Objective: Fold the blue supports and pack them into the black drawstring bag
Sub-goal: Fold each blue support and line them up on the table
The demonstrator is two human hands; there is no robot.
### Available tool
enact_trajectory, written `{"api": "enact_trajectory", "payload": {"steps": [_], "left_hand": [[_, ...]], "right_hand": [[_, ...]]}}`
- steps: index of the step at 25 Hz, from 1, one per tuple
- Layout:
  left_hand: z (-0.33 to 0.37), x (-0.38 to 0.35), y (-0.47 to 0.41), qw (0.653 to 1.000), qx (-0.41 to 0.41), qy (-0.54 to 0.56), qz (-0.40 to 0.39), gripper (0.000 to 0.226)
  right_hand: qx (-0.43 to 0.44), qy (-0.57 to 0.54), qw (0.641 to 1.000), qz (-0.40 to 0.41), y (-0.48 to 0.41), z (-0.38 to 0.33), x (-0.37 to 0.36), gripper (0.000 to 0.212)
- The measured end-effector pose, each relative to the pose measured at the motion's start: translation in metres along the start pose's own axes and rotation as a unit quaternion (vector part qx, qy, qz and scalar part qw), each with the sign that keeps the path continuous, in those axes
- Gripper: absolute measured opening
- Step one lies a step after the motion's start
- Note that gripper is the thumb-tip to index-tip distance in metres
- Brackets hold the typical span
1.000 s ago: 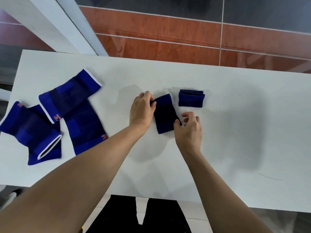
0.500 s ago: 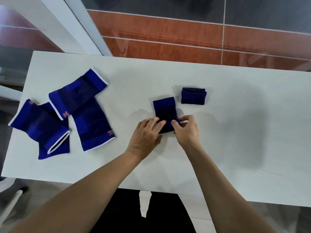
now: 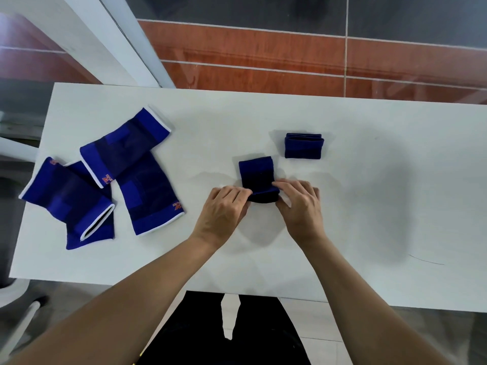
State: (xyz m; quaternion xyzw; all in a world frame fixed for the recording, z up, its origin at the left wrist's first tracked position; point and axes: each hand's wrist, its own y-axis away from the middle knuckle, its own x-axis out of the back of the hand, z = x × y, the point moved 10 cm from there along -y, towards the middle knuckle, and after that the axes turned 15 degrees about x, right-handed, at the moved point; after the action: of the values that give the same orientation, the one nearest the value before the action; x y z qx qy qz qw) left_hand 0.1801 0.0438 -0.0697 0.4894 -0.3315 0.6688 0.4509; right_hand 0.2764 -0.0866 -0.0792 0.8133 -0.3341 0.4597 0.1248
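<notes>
an indoor room of a plain, practical kind; whether it is in a home or a small workplace cannot be told. the floor is laid with glossy red-brown and dark grey ceramic tiles (image 3: 263, 54) with pale grout lines, shiny enough to carry reflections. a broad white-painted frame post (image 3: 87, 40) slants up from the floor at the far left corner. the work surface is a bare white rectangular table (image 3: 369, 206) with a smooth matt top, used standing. loose blue elastic supports with white edging (image 3: 123, 154) lie on it, which suggests a sorting or packing spot. a white curved furniture leg (image 3: 18, 320) shows below the table's left end.
</notes>
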Motion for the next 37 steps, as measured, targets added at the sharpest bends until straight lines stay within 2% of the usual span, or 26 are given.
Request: {"api": "enact_trajectory", "payload": {"steps": [4, 7, 10, 12, 21, 23, 25, 28, 29, 31, 34, 36, 37], "left_hand": [[-0.011, -0.005, 0.005, 0.997, 0.012, 0.033, -0.064, 0.035], [-0.017, 0.001, -0.007, 0.992, 0.062, 0.084, -0.064, 0.031], [-0.028, 0.003, -0.03, 0.975, 0.153, 0.143, -0.068, 0.028], [-0.035, -0.001, -0.043, 0.962, 0.199, 0.166, -0.083, 0.03], [-0.04, -0.012, -0.066, 0.941, 0.284, 0.152, -0.1, 0.022], [-0.037, -0.01, -0.066, 0.945, 0.285, 0.136, -0.082, 0.02], [-0.034, -0.004, -0.068, 0.962, 0.255, 0.094, -0.032, 0.025], [-0.014, 0.0, -0.063, 0.992, 0.112, -0.008, 0.052, 0.033], [-0.012, 0.0, -0.059, 0.994, 0.08, -0.024, 0.066, 0.032], [-0.019, -0.003, -0.053, 0.995, 0.071, -0.034, 0.068, 0.033], [-0.026, -0.011, -0.048, 0.994, 0.086, -0.047, 0.044, 0.039], [-0.028, -0.014, -0.05, 0.993, 0.095, -0.054, 0.04, 0.043], [-0.029, -0.015, -0.053, 0.992, 0.1, -0.058, 0.042, 0.045]], "right_hand": [[0.015, -0.002, 0.999, -0.034, -0.006, -0.002, -0.007, 0.018], [-0.057, -0.027, 0.996, -0.059, -0.006, 0.006, -0.018, 0.013], [-0.148, -0.033, 0.984, -0.094, -0.01, 0.015, -0.033, 0.021], [-0.177, -0.036, 0.978, -0.105, -0.015, 0.019, -0.038, 0.027], [-0.199, 0.019, 0.975, -0.092, -0.035, 0.02, -0.041, 0.041], [-0.206, 0.045, 0.971, -0.114, -0.041, 0.023, -0.041, 0.043], [-0.215, 0.057, 0.966, -0.129, -0.045, 0.024, -0.041, 0.044], [-0.222, 0.075, 0.964, -0.125, -0.046, 0.023, -0.037, 0.039], [-0.219, 0.083, 0.966, -0.111, -0.047, 0.021, -0.035, 0.034], [-0.189, 0.101, 0.975, -0.055, -0.052, 0.011, -0.025, 0.022], [-0.029, 0.122, 0.991, 0.043, -0.058, -0.018, -0.013, 0.005], [0.058, 0.115, 0.991, 0.024, -0.046, -0.033, -0.021, 0.029], [0.065, 0.121, 0.99, 0.007, -0.038, -0.035, -0.023, 0.039]]}}
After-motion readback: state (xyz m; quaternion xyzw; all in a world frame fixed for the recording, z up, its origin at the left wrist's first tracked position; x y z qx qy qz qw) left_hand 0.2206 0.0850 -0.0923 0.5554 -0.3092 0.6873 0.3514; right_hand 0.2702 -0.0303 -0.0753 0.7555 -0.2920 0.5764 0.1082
